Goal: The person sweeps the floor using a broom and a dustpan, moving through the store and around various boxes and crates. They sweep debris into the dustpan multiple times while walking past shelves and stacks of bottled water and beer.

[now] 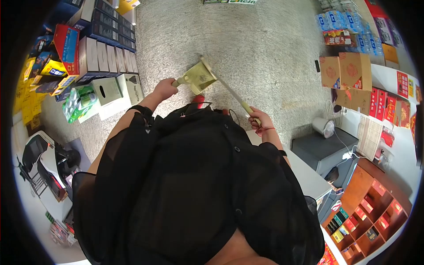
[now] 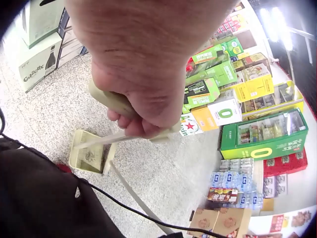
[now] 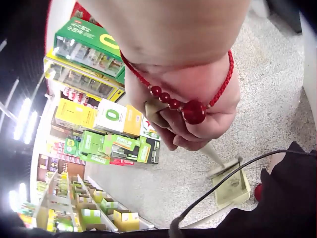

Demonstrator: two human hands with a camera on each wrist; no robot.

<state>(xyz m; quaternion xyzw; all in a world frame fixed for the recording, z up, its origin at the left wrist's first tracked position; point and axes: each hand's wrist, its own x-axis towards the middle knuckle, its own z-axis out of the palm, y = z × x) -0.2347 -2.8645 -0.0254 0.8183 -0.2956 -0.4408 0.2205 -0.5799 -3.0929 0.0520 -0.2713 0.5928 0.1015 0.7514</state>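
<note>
In the head view my left hand [image 1: 166,89] grips the handle of a pale yellow-green dustpan [image 1: 194,76], which is near the floor ahead of my body. My right hand [image 1: 261,119] holds a long pale stick [image 1: 232,92] that slants to the dustpan's far right edge. The left wrist view has my left hand [image 2: 143,94] curled round the handle, with the dustpan [image 2: 90,161] below. In the right wrist view my right hand [image 3: 190,109], with a red beaded bracelet above it, wraps the stick; its lower end meets the dustpan [image 3: 232,191]. Contents of the pan are unclear.
Stacked boxes [image 1: 95,59] line the left side. Cartons [image 1: 353,70] and bottled water packs [image 1: 338,20] stand at the right. A grey cabinet [image 1: 320,143] is near my right side, with a white table edge beside it. Speckled floor [image 1: 265,53] lies between the rows.
</note>
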